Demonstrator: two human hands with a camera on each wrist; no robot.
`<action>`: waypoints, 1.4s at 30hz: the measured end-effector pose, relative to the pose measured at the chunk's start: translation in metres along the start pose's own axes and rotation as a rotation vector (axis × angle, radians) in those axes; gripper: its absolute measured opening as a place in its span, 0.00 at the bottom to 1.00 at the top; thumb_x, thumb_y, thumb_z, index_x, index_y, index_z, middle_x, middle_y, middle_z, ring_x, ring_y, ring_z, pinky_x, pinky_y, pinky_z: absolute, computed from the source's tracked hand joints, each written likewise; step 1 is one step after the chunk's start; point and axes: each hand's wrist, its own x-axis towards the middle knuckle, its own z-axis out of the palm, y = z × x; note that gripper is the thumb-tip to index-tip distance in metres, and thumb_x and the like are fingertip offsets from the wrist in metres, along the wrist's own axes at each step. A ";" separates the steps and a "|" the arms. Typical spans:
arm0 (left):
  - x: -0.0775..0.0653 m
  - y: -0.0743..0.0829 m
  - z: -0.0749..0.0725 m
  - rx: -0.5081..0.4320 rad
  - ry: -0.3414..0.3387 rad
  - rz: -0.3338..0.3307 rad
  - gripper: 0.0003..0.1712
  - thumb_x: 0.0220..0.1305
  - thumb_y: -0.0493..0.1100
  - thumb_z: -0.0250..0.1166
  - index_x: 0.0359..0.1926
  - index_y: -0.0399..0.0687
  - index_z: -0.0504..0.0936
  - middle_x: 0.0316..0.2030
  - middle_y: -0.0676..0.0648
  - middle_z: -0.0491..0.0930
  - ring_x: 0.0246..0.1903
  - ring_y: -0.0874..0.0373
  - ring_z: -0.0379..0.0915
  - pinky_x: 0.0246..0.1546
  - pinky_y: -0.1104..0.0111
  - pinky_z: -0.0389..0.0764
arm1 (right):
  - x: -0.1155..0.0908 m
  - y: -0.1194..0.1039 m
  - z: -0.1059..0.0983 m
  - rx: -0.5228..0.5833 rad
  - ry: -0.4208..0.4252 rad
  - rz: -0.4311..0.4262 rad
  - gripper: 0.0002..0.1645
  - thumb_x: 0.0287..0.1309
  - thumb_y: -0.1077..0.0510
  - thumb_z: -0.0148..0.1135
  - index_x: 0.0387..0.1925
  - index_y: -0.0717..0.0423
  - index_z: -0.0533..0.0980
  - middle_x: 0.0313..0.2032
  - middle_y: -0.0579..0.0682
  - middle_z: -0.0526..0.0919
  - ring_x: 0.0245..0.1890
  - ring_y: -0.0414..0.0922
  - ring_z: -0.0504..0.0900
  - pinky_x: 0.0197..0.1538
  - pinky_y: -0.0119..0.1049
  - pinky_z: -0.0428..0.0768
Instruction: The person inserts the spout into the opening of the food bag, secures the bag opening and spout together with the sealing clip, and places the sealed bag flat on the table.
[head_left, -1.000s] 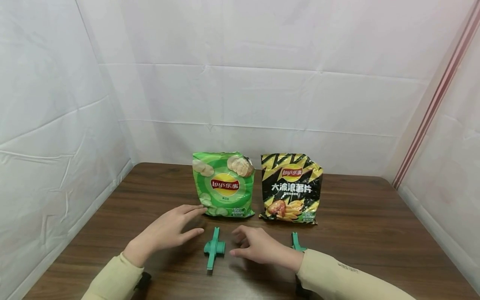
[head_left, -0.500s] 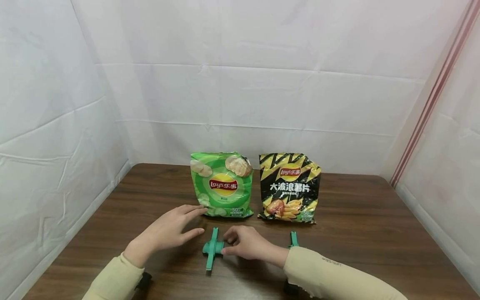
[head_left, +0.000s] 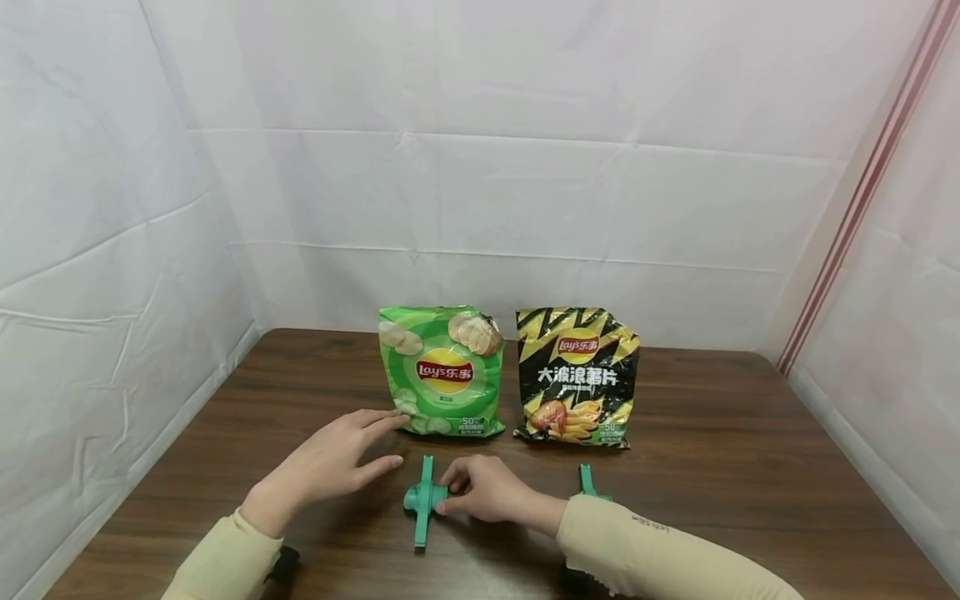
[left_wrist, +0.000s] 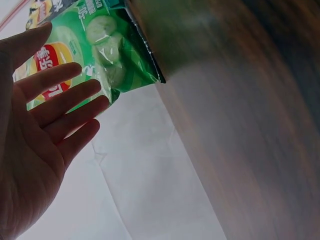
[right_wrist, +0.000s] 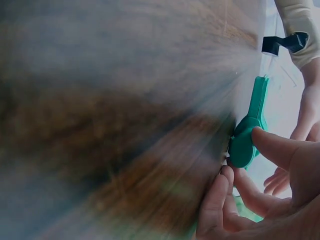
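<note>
In the head view, my right hand (head_left: 491, 492) pinches the round spout end of a green bag clip (head_left: 424, 502) between thumb and fingers; the clip lies on the table, its long bar pointing away from me. The right wrist view shows the thumb on the rounded cap of that clip (right_wrist: 243, 146). My left hand (head_left: 330, 462) is held with fingers extended by the lower left of a green Lay's chip bag (head_left: 442, 400). Its palm and spread fingers show in the left wrist view, in front of the bag (left_wrist: 107, 50); whether they touch it, I cannot tell.
A black and yellow Lay's chip bag (head_left: 577, 400) stands to the right of the green one. A second green clip (head_left: 587, 478) lies partly hidden behind my right sleeve (head_left: 630, 533). White cloth walls (head_left: 510, 200) enclose the back and sides of the wooden table (head_left: 712, 467).
My right hand has moved left to the nearer clip and taken hold of its spout end. The left hand has stayed nearly in place. Both bags stand as before.
</note>
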 end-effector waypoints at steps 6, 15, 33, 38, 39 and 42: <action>-0.001 -0.001 0.000 0.001 0.007 -0.003 0.31 0.63 0.59 0.60 0.63 0.51 0.73 0.58 0.46 0.75 0.56 0.49 0.73 0.54 0.53 0.74 | 0.000 0.000 0.001 0.008 -0.010 0.008 0.13 0.49 0.50 0.72 0.36 0.49 0.80 0.32 0.42 0.82 0.34 0.36 0.79 0.41 0.30 0.75; -0.001 -0.001 0.000 0.006 0.013 0.001 0.30 0.63 0.59 0.60 0.62 0.51 0.74 0.57 0.46 0.76 0.55 0.49 0.74 0.54 0.54 0.74 | 0.000 0.000 -0.001 0.030 -0.025 0.025 0.12 0.49 0.51 0.72 0.35 0.49 0.79 0.33 0.42 0.82 0.35 0.36 0.78 0.40 0.30 0.75; 0.000 -0.006 -0.004 -0.021 0.032 -0.004 0.30 0.63 0.56 0.62 0.62 0.51 0.73 0.56 0.46 0.77 0.55 0.51 0.74 0.53 0.55 0.75 | 0.001 -0.005 -0.003 0.383 -0.069 0.124 0.12 0.49 0.64 0.71 0.36 0.58 0.77 0.29 0.49 0.81 0.25 0.42 0.81 0.31 0.36 0.82; 0.000 -0.008 -0.005 -0.034 0.038 -0.008 0.29 0.63 0.57 0.61 0.62 0.50 0.73 0.56 0.47 0.77 0.55 0.51 0.75 0.53 0.55 0.75 | 0.000 -0.007 -0.004 0.489 -0.050 0.097 0.13 0.48 0.68 0.70 0.37 0.63 0.77 0.28 0.52 0.82 0.25 0.45 0.83 0.33 0.37 0.83; 0.000 -0.008 -0.005 -0.036 0.040 -0.008 0.29 0.64 0.57 0.61 0.62 0.50 0.73 0.56 0.47 0.77 0.55 0.51 0.75 0.53 0.55 0.75 | -0.001 -0.007 -0.004 0.505 -0.048 0.092 0.13 0.48 0.68 0.70 0.37 0.64 0.77 0.28 0.52 0.83 0.26 0.45 0.83 0.33 0.38 0.83; 0.001 -0.008 -0.005 -0.045 0.047 -0.008 0.30 0.64 0.58 0.59 0.62 0.50 0.73 0.56 0.47 0.77 0.55 0.52 0.74 0.54 0.55 0.75 | -0.002 -0.009 -0.008 0.558 -0.043 0.085 0.14 0.48 0.70 0.69 0.39 0.66 0.77 0.30 0.53 0.82 0.28 0.45 0.84 0.35 0.39 0.84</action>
